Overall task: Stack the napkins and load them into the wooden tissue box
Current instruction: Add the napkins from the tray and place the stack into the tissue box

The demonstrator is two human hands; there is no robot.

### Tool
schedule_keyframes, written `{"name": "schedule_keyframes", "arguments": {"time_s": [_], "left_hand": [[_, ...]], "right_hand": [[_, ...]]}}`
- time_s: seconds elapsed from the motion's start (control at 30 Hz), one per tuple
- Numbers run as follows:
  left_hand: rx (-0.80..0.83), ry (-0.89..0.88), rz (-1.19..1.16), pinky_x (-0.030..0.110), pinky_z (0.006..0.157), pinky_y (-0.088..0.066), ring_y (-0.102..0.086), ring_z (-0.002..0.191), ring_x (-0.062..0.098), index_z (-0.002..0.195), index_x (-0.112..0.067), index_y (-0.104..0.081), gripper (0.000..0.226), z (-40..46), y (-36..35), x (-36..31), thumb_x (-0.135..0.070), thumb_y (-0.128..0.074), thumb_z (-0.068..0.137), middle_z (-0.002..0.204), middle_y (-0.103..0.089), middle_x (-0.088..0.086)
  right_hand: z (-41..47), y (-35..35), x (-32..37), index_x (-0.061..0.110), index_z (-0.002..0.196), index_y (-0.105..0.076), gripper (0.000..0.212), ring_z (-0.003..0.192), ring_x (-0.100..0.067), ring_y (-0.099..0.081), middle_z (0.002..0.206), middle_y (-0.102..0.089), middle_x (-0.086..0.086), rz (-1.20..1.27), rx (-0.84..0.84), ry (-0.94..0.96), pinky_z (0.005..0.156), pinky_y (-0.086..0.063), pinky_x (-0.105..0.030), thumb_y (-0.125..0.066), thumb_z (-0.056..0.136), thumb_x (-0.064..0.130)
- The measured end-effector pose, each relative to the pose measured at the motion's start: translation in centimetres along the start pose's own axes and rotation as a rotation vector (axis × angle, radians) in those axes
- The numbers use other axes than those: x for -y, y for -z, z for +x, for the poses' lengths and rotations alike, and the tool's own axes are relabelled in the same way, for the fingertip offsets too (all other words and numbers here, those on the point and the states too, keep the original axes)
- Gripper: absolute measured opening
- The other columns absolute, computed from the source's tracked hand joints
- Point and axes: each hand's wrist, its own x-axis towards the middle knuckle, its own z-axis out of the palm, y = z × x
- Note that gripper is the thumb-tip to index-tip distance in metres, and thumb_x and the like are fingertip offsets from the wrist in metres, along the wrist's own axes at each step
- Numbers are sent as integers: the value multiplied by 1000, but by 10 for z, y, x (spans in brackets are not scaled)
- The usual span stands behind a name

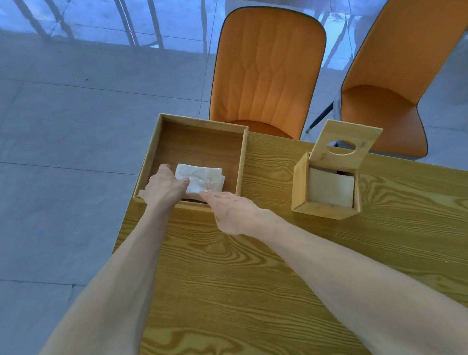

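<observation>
Head view: wood-grain bench [238, 291], grey tiled floor [37, 139], two orange chairs [268, 68]. The left hand [165, 188] grips napkins [204, 178] in a tray [241, 162]; the right hand [231, 210], fingers straight, touches them.

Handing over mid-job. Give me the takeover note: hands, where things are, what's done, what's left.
Left hand: on the left edge of the napkin stack in the wooden tray; grip unclear.
Right hand: open, fingertips touching the stack's near edge.
Wooden tissue box: right of the tray, lid tilted open.
Done: loaded napkins already inside.
Left: square this stack, load it into the box.
</observation>
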Motion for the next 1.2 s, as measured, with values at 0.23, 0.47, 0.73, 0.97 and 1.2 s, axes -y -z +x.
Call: {"name": "schedule_keyframes", "arguments": {"time_s": [0.23,0.47,0.73,0.97,1.2], "left_hand": [[84,45,-180,47,106,-30,-60,109,25,120,-20,-66,41,10,-3,7,-45,-67,88,113,-71,4],[141,-81,-417,39,94,-51,-61,109,24,126,-8,-56,45,-1,1,12,-21,-74,86,122,-63,8],[174,-181,-596,27,79,-45,-61,104,20,124,-9,-55,41,-28,8,19,-11,-72,87,115,-64,6],[347,-271,-684,41,99,-51,-65,110,24,116,-18,-60,43,-57,6,32,-24,-80,79,119,-69,3],[570,-393,-784,33,99,-47,-66,110,22,117,-17,-63,41,-107,-16,29,-16,-81,80,115,-72,3]], "right_hand": [[-3,-1,-1,24,157,-9,76,150,-22,-18,166,-15,0,37,-7,-8,117,-30,-48,-45,95,-1],[-2,4,2,22,154,-22,61,136,-29,-41,154,-39,-5,122,-69,-25,109,-40,-47,-41,98,7],[-17,5,-5,21,139,-47,44,120,-27,-59,131,-62,-6,514,-387,-140,102,-47,-45,-55,96,23],[-58,0,-34,25,149,-31,85,97,-17,-64,129,-59,1,852,-452,-160,91,-56,-46,-81,80,30],[-119,-25,-57,25,117,-63,53,104,-14,-66,109,-70,2,968,-385,-69,95,-55,-39,-88,70,18]]}}
